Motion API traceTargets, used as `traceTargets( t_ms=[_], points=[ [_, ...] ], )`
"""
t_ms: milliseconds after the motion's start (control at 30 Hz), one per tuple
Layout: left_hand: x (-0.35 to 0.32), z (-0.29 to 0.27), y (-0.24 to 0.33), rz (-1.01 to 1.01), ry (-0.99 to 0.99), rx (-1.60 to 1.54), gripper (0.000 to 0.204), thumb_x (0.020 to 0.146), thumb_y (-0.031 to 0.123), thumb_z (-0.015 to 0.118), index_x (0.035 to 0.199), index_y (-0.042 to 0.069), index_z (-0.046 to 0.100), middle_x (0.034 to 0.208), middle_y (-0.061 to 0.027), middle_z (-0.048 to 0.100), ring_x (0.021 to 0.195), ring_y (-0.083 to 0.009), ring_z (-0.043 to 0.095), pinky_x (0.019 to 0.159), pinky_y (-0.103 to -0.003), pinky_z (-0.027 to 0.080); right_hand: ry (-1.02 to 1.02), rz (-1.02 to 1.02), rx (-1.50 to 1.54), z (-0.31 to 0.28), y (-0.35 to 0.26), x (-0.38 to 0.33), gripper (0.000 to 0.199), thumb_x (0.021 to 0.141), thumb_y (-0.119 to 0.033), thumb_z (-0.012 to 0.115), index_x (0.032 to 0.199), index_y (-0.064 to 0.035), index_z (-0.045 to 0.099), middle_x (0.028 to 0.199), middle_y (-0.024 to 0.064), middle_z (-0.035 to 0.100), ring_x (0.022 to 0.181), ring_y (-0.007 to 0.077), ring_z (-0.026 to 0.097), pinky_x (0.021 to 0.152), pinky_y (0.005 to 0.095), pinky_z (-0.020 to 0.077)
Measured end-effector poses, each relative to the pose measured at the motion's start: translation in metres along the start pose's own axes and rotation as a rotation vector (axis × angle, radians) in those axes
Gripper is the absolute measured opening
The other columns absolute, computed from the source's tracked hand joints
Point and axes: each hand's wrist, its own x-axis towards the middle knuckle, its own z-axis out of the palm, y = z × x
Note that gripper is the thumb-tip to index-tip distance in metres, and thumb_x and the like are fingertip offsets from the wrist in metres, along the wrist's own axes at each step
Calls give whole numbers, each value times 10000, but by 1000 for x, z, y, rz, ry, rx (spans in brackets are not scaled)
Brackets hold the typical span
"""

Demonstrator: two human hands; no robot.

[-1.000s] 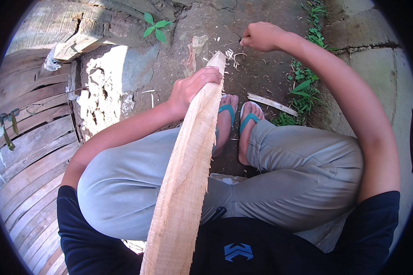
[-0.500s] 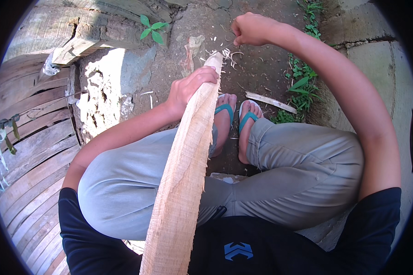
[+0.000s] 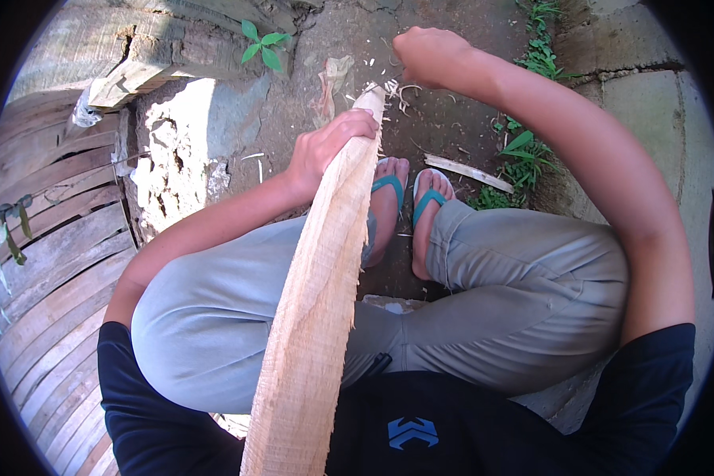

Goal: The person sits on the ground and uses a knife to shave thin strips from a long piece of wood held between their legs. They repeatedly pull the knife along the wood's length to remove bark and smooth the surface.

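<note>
A long pale piece of wood [image 3: 317, 278] runs from my lap at the lower edge up past my knees, narrowing to a blunt point at its far end. Its right edge is rough with splinters. My left hand [image 3: 335, 143] is closed over it near that far end, fingers wrapped across the top. Just beyond and to the right of the tip, my right hand [image 3: 427, 57] is curled into a fist. Whatever it grips, if anything, is hidden behind the fingers. Curled wood shavings [image 3: 403, 97] lie around the tip.
My feet in teal-strapped flip-flops [image 3: 389, 186] rest on bare dirt. A split wood strip [image 3: 468, 173] lies to their right, beside low green weeds [image 3: 523, 151]. A slatted wooden wall [image 3: 63, 293] stands at left, concrete slabs [image 3: 639, 135] at right, and a small plant [image 3: 264, 46] farther off.
My right hand has shifted slightly left and turned, coming nearer the wood's tip. My left hand and the wood have stayed almost in place.
</note>
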Motion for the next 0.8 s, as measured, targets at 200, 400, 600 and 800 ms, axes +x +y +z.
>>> traceTargets(
  t_ms=[200,400,600,800],
  points=[
    [4,1,1,25,16,16,335,792,149,733,1070,67,566,1089,-116,667,1048,-292,671,764,-337,575,-9,-12,-55,20,-19,14,237,840,-86,651,1056,-12,716,1076,197,710,1002,338,704,820,411,582],
    [3,1,4,52,83,24,304,780,132,727,1041,74,583,1082,-102,668,942,-266,698,678,-333,587,-43,74,-35,-6,-6,9,290,831,-154,681,1079,-6,710,1096,179,709,1007,319,702,837,407,572],
    [4,3,-1,53,73,17,304,778,129,729,1041,74,588,1085,-104,667,931,-265,699,678,-336,588,-94,97,82,-12,16,14,287,810,-303,750,954,-59,706,956,161,720,944,333,692,798,440,547],
    [5,2,3,48,57,4,316,790,143,725,1059,66,577,1080,-114,667,987,-280,683,728,-338,578,-13,45,24,-4,15,13,291,795,-267,769,958,-36,699,973,167,718,973,344,687,821,447,552]
  ],
)
